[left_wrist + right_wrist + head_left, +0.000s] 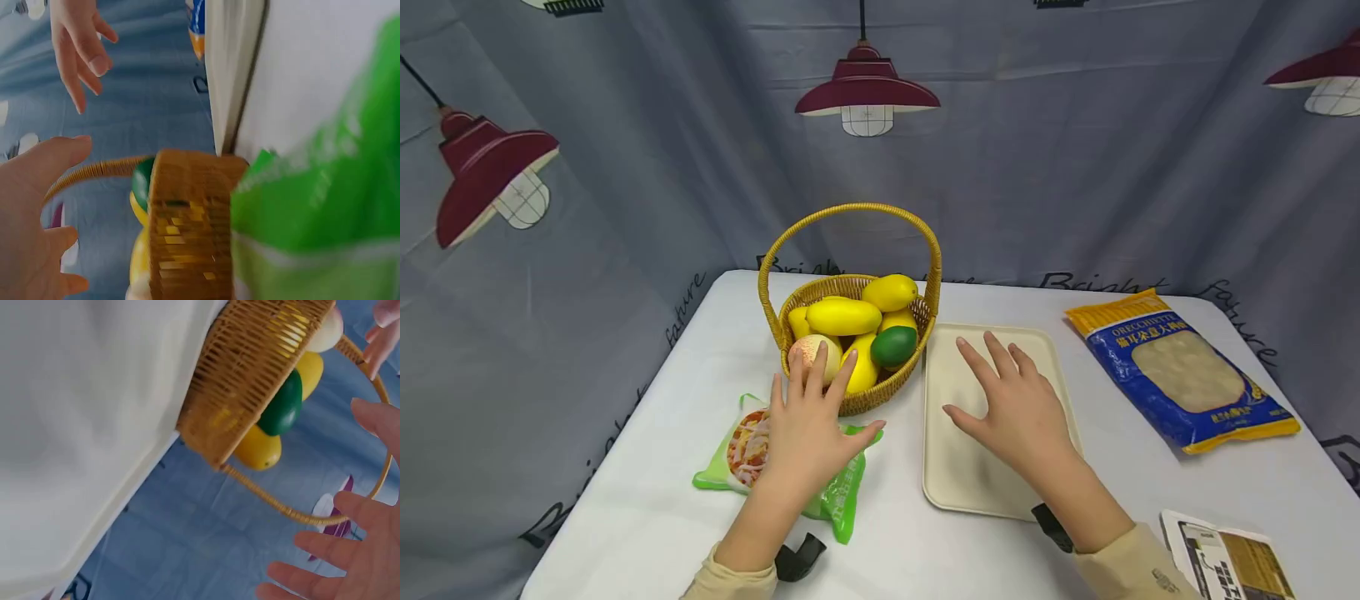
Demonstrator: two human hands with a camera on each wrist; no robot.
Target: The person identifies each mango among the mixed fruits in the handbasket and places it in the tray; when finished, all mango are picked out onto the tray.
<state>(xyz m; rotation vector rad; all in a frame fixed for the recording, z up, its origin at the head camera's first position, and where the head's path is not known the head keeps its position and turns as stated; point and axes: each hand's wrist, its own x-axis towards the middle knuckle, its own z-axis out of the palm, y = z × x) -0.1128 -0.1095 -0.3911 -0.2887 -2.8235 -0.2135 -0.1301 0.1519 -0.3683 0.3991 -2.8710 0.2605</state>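
My left hand [811,433], fingers spread, is held above a green food bag [844,492] and in front of the wicker basket [880,398]. Over the cream tray [958,475] hovers my right hand [1022,412], its fingers apart and holding nothing. Yellow mangoes [844,317], a green mango-shaped fruit [893,346] and a pale peach [808,348] fill the basket, whose tall handle stands upright. In the left wrist view the green bag [325,212] looms close beside the basket [187,231]. The right wrist view shows the tray [94,425] near the basket [244,375].
A blue and yellow orecchiette bag [1180,371] lies at the right of the white table [700,367]. Nearer the front right corner is a white and brown packet [1225,558]. A grey curtain [1037,183] with printed lamps hangs behind the table.
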